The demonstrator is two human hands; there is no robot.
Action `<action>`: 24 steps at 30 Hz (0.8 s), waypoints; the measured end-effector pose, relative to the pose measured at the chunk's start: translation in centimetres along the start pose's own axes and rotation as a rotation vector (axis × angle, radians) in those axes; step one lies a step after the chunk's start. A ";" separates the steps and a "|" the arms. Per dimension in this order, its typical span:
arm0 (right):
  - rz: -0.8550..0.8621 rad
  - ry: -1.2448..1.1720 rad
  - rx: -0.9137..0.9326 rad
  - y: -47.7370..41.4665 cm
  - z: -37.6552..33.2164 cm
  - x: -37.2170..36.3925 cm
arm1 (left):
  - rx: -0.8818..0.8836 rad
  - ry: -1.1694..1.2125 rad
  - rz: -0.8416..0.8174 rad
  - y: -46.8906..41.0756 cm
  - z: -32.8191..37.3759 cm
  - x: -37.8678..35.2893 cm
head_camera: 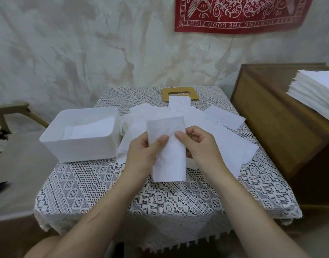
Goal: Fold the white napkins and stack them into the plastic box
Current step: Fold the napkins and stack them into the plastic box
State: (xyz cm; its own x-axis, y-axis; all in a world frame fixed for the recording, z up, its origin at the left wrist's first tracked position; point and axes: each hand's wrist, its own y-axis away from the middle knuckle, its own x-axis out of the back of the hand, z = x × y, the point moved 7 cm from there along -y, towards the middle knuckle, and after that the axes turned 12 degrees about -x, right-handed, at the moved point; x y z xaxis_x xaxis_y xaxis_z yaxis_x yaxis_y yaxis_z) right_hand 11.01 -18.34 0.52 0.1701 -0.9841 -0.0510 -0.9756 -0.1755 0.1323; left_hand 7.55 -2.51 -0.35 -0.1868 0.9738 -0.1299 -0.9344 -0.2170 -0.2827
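Head view, looking down: 2 bare hands hold 1 folded white napkin (168, 146) upright above a bench (104, 183) covered in a white lace cloth. The left hand (144, 153) pinches the napkin's left edge, thumb on its front; the right hand (199, 143) pinches the right edge the same way. Loose white napkins (225, 135) lie spread on the bench behind the hands. A white plastic box (81, 138) stands to the left, touching them, with folded napkins inside. A wooden lid (179, 93) lies at the far edge. On a wooden cabinet (271, 116) to the right rests a napkin stack (316, 90).
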 end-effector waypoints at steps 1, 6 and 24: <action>-0.028 0.014 -0.016 0.0 0.1 -0.2 | 0.010 0.011 0.018 -0.1 -0.2 0.1; -0.156 0.097 -0.109 0.3 1.1 -0.5 | 0.084 0.065 0.094 -0.8 -1.0 1.2; -0.010 0.184 -0.140 0.9 2.2 0.1 | 0.287 0.051 0.062 0.2 -3.3 0.8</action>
State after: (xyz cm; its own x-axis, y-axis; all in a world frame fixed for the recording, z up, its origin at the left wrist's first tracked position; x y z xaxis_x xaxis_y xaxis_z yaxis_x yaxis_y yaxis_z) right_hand 9.85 -18.53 -1.53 0.2147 -0.9684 0.1270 -0.9471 -0.1746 0.2693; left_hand 8.23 -2.00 -3.64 -0.2371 0.9530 -0.1886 -0.9707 -0.2402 0.0064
